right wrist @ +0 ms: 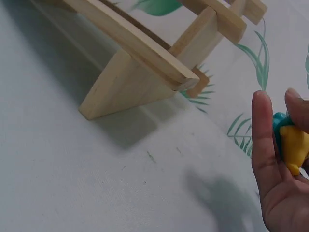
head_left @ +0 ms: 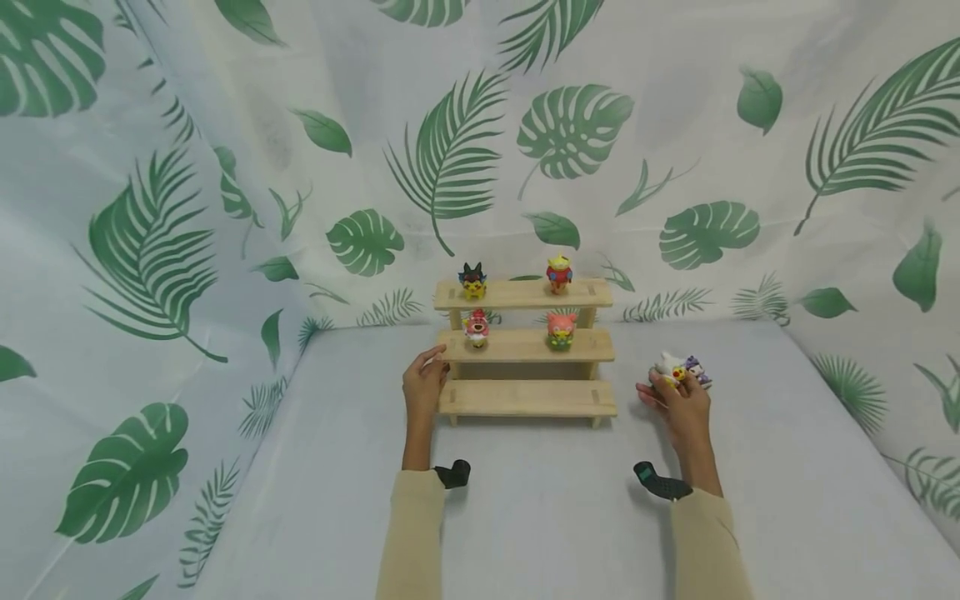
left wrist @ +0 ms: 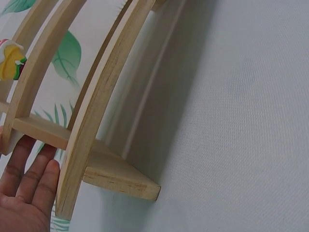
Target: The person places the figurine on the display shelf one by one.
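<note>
Leafy backdrop (head_left: 510, 187) hanging. Right hand (head_left: 684, 410): I'm pinching figurine (right wrist: 293, 145), probably light, rigid; favouring midbody. Left hand (head_left: 424, 385): lying loosely at left edge of shelf (head_left: 525, 397).

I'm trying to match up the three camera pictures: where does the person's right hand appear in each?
Head: the right hand is right of center, with small figures at its fingers.
Left wrist: not in it.
Right wrist: at the right edge, holding a yellow-and-teal figure.
Shared landmark: the wooden shelf, partly or wholly visible in all three views.
</note>
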### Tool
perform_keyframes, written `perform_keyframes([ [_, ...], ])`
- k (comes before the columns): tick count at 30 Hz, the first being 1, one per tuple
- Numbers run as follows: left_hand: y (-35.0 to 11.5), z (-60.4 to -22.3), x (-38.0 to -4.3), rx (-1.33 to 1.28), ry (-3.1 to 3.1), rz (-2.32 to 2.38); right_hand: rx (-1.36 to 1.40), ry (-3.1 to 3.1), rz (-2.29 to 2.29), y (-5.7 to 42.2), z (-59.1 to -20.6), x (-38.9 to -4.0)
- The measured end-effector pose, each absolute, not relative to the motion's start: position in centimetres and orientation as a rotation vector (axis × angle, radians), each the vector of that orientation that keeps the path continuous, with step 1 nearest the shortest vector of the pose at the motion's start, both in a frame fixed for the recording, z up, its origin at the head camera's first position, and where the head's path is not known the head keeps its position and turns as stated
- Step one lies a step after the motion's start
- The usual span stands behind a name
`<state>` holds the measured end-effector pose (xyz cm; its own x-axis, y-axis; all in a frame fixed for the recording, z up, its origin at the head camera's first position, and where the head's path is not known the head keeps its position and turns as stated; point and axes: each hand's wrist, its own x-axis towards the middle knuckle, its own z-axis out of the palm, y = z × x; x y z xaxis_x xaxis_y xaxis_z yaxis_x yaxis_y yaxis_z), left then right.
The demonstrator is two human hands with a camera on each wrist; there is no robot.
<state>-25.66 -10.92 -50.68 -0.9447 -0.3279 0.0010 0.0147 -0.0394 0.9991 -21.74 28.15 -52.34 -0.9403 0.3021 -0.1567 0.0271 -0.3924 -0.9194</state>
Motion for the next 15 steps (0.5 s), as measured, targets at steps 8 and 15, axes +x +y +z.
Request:
perform_keyframes([
  [8,-10.77,-50.73,-25.57,0.356,-1.992,-2.062,-0.302,-1.527,2.593,28.02,-53.21,-21.04],
  [15,-10.80,-50.51,-25.56,0.335,-1.997,-2.058,-0.378,-1.596,2.537,27.64,-53.24,-20.83],
])
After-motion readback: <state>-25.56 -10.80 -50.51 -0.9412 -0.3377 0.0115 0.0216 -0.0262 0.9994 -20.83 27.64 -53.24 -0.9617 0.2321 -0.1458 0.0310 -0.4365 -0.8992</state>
